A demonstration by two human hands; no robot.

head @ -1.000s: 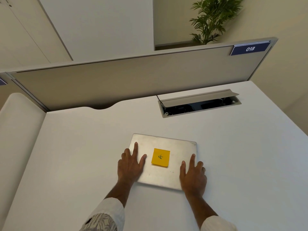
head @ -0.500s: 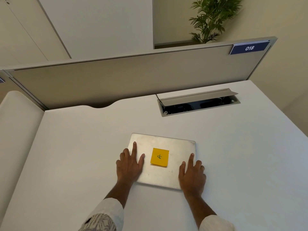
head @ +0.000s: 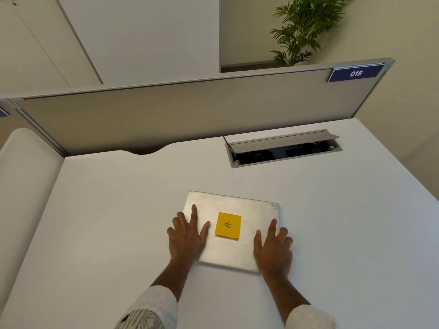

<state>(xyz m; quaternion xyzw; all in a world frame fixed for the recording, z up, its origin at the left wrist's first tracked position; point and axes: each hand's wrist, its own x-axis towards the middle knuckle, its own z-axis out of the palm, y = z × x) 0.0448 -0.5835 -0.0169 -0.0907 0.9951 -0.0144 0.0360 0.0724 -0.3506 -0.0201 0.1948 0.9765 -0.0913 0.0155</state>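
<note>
A wide white worktop (head: 114, 210) fills most of the view, matte and plain, with a shallow curved notch (head: 145, 151) cut into its far edge. A closed silver laptop (head: 234, 251) lies flat on the near middle of it, turned slightly askew. A yellow sticky note (head: 228, 225) with a handwritten mark sits at the centre of its lid.

Both hands lie flat on the lid with fingers straight and spread, gripping nothing. The left hand (head: 187, 236) covers the near left part of the laptop, its outer fingers reaching past the left edge. The right hand (head: 273, 248) covers the near right corner, its outer fingers also past the edge. The note lies between the two hands, touching neither. A pale sleeve (head: 156, 307) shows at the left wrist.

Far right on the worktop, a recessed cable box (head: 282, 154) stands with its grey flap (head: 280, 140) raised, dark fittings showing inside. A beige partition screen (head: 190, 115) runs along the far edge and carries a dark blue label (head: 355, 73) reading 018 at its right end. A rounded white panel (head: 26, 174) borders the worktop on the left. Beyond the screen are pale cupboard doors (head: 31, 43) at far left and a green potted plant (head: 301, 29) at far right against a cream wall.
</note>
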